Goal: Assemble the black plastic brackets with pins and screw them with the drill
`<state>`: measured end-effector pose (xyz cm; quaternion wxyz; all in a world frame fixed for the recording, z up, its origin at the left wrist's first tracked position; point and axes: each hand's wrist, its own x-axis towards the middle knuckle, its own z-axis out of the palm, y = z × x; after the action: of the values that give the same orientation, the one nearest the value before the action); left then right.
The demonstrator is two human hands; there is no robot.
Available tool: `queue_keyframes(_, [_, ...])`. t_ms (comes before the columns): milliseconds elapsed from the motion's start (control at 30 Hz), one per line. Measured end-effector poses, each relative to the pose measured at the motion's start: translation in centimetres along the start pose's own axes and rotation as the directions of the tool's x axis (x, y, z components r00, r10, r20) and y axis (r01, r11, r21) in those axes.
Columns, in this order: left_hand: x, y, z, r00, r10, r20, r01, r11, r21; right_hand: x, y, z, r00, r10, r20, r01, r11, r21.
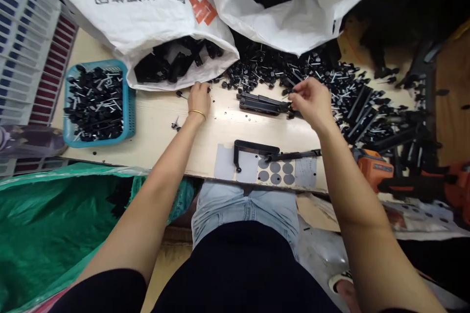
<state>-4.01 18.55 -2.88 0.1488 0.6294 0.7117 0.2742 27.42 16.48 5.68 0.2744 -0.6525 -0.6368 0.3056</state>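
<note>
One long, flat black bar [261, 103]

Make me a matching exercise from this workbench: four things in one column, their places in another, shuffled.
1 blue plastic basket
2 white woven sack
3 orange power tool
4 left hand, gold bangle on its wrist

A right, at the near edge of the pale wooden table
B on the tabletop by the sack's mouth
C left end of the table
D far side, mouth open toward the person

Pairs: 1-C, 2-D, 3-A, 4-B.
</note>
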Motion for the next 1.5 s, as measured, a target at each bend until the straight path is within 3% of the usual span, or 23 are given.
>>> queue_keyframes(100, [-1.6,-0.2,-0.7,0.996,0.032,-0.085,-0.044,0.989,-0.145,-6.8,1.5,-0.6,0.984,0.096,0.152,-0.143,0.928,0.345])
queue_keyframes(167, [-4.0,0.6,-2.1,0.994,0.024,-0.106,-0.048,0.973,-0.224,-10.4,2.4,-0.2,0.968,0.142,0.207,-0.223,0.865,0.449])
queue_keyframes(233, [-6.8,2.1,-3.6,0.998,0.008,-0.063,-0.027,0.953,-0.302,-12.7,3.3,0.6,0.963,0.191,0.188,-0.26,0.837,0.482])
queue_keyframes(367, [-12.0,5.0,-5.0,0.99,-0.015,0.139,0.089,0.837,-0.54,-13.8,4.2,2.0,0.972,0.225,0.072,-0.233,0.862,0.451])
queue_keyframes(500, [-14.5,6.1,-3.7,0.956,-0.056,0.289,0.25,0.674,-0.695,-13.6,3.2,1.7,0.999,0.038,0.033,-0.042,0.988,0.146])
queue_keyframes(633, [-14.9,5.7,-1.9,0.949,-0.116,0.293,0.302,0.602,-0.739,-13.4,1.8,1.1,0.959,-0.167,0.229,0.211,0.96,-0.184])
queue_keyframes(767, [-15.0,5.6,-1.0,0.964,-0.13,0.23,0.259,0.642,-0.722,-13.1,1.8,2.1,0.962,-0.138,0.236,0.21,0.926,-0.313])
queue_keyframes(900, [-15.2,6.0,-1.5,0.983,-0.006,0.182,0.116,0.793,-0.599,-13.2,2.9,3.2,0.971,-0.098,0.217,0.157,0.949,-0.274])
queue_keyframes(1000, [-15.3,5.9,-2.1,0.977,0.128,0.173,-0.032,0.88,-0.473,-13.8,3.9,3.3,0.974,-0.161,0.158,0.192,0.96,-0.202])
queue_keyframes(1133, [-15.1,5.0,-2.1,0.978,0.153,0.14,-0.087,0.915,-0.393,-15.0,4.3,3.3,0.951,-0.309,0.016,0.307,0.935,-0.18])
queue_keyframes(1233, [-14.9,4.8,-2.0,0.964,0.224,0.144,-0.165,0.927,-0.337,-15.4,3.1,3.6,0.92,-0.388,-0.062,0.369,0.908,-0.201])
queue_keyframes(1400, [-14.0,5.9,-2.9,0.914,0.331,0.232,-0.294,0.938,-0.183,-13.7,0.1,5.4,0.868,-0.494,0.052,0.495,0.849,-0.183])
queue_keyframes(1500, [-13.3,6.1,-3.4,0.902,0.34,0.268,-0.308,0.939,-0.154,-12.3,-0.1,7.5,0.789,-0.565,0.24,0.608,0.774,-0.177])
